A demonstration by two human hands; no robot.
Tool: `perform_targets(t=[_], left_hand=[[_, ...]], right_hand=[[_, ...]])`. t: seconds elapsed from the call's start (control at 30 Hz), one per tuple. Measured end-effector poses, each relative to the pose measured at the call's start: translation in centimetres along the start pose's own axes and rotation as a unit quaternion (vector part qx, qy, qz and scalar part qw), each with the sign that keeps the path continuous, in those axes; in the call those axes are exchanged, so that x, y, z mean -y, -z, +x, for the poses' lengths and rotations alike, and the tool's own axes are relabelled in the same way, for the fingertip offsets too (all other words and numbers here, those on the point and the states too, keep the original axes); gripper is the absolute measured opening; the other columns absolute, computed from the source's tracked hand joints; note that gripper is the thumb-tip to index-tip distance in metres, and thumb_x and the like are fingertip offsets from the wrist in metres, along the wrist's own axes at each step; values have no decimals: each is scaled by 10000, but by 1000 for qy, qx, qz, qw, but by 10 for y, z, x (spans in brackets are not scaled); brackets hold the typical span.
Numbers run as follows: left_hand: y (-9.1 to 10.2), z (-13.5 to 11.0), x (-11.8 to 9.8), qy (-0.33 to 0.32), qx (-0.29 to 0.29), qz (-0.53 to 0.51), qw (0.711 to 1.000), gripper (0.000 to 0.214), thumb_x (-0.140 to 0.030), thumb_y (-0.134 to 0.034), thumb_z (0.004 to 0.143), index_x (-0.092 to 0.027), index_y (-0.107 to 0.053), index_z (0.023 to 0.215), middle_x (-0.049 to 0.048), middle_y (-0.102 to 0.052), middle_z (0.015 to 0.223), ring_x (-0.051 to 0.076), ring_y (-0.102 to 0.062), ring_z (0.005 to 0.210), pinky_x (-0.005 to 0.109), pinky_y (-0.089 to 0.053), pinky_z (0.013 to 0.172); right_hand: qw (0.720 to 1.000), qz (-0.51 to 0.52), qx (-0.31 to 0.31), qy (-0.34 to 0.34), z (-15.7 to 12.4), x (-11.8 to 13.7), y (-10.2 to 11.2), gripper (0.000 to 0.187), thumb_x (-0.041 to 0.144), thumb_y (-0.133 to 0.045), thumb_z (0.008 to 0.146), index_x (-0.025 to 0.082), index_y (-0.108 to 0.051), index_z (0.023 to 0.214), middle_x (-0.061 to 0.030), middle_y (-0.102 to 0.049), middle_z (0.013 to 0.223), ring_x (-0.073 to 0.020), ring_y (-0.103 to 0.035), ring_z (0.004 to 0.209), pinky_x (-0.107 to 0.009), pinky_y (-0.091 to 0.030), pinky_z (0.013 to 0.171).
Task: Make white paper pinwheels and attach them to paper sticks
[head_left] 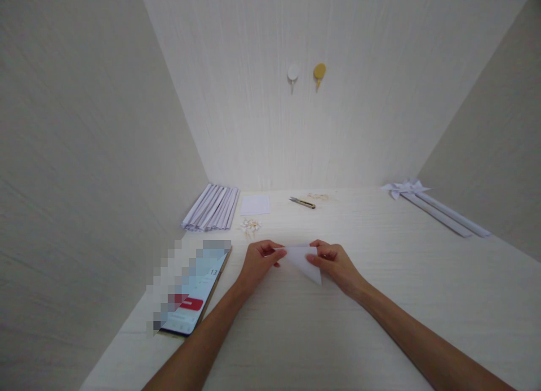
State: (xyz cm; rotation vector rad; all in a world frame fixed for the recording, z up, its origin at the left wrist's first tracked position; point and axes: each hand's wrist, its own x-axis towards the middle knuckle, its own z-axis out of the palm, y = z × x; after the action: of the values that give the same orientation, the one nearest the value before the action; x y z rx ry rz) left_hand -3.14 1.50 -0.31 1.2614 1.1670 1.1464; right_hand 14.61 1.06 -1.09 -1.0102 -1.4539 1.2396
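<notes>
A white sheet of paper (301, 260), folded into a triangle, is held up between both hands over the white table. My left hand (262, 262) pinches its left corner between thumb and fingers. On the other side, my right hand (333, 262) grips the right edge, thumb on the near face and fingers behind. One point of the paper hangs down toward me near the right thumb. Just beyond my left hand lies a small heap of thin white-and-tan pieces (251, 226), too small to make out clearly.
A phone (200, 292) with a lit, partly blurred screen lies at left. Rolled paper tubes (212, 208) sit behind it, beside a square paper sheet (255, 204). Thread snips (302, 203) lie near the back wall. At right are folded paper shapes (406, 188) and two long paper tubes (443, 213).
</notes>
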Motion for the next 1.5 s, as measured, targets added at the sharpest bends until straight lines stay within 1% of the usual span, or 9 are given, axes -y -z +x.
perform_targets(t=[0.1, 0.2, 0.37, 0.5, 0.7, 0.83, 1.03, 1.23, 1.5], left_hand=[[-3, 0, 0, -6, -15, -57, 998, 312, -312, -641, 551, -141, -547, 795, -38, -548, 534, 81, -497, 502, 195, -421, 463], [-9, -4, -1, -4, -14, -82, 997, 387, -380, -569, 629, -162, -472, 934, -23, -565, 625, 104, -531, 588, 228, -445, 526], [-25, -19, 1, -67, 2, 74, 995, 310, -437, -386, 757, -153, -487, 687, 15, -531, 652, 113, -497, 610, 229, -416, 550], [-31, -27, 5, -6, 43, 99, 994, 332, -483, -284, 786, -181, -417, 742, -19, -472, 552, 86, -413, 408, 216, -333, 389], [-27, -23, 5, -78, 28, 167, 982, 292, -418, -320, 796, -178, -429, 670, 8, -487, 652, 123, -450, 612, 240, -365, 566], [-28, -24, 4, -65, 44, 182, 980, 282, -425, -317, 797, -183, -425, 698, -7, -482, 633, 118, -436, 571, 229, -335, 516], [-35, -37, 6, -89, 44, 342, 934, 311, -442, -265, 810, -192, -449, 814, 13, -536, 646, 144, -476, 574, 246, -305, 518], [-39, -44, 1, -115, 57, 445, 886, 335, -423, -237, 820, -193, -462, 913, 62, -596, 733, 191, -550, 631, 269, -341, 541], [-38, -45, 7, -138, 61, 410, 900, 305, -419, -244, 822, -204, -455, 874, 42, -591, 709, 176, -546, 619, 261, -344, 539]], right_hand=[[1000, -1, 23, -4, -2, 3, -6, 252, 372, -634, 598, 159, -573, 478, 5, -508, 578, -99, -453, 507, -218, -336, 446], [999, -23, 12, -26, -6, 6, -15, 208, 359, -634, 601, 162, -594, 552, 33, -488, 455, -87, -419, 417, -211, -310, 403], [998, -13, -2, -55, -13, 8, -27, 190, 341, -644, 590, 160, -588, 585, 14, -565, 488, -127, -518, 462, -234, -388, 459], [999, -15, 28, -41, -16, 6, -29, 174, 334, -600, 640, 165, -568, 614, 23, -540, 501, -122, -502, 460, -233, -390, 450], [999, -23, 43, 20, -17, 5, -27, 179, 325, -562, 672, 166, -526, 597, 24, -459, 574, -101, -419, 526, -210, -346, 449], [999, 35, -38, 12, -14, 4, -23, 259, 364, -562, 668, 181, -427, 545, 44, -395, 535, -87, -384, 493, -200, -327, 436], [989, 66, -132, 7, -12, 5, -23, 202, 368, -587, 649, 186, -545, 729, 19, -516, 629, -105, -455, 564, -216, -369, 506], [984, 86, -147, 45, -20, 10, -27, 168, 354, -605, 639, 191, -589, 678, -7, -574, 665, -123, -494, 594, -240, -400, 546], [975, 165, -147, 29, -19, 8, -27, 133, 316, -662, 586, 200, -606, 622, -3, -587, 649, -118, -497, 590, -236, -409, 545]])
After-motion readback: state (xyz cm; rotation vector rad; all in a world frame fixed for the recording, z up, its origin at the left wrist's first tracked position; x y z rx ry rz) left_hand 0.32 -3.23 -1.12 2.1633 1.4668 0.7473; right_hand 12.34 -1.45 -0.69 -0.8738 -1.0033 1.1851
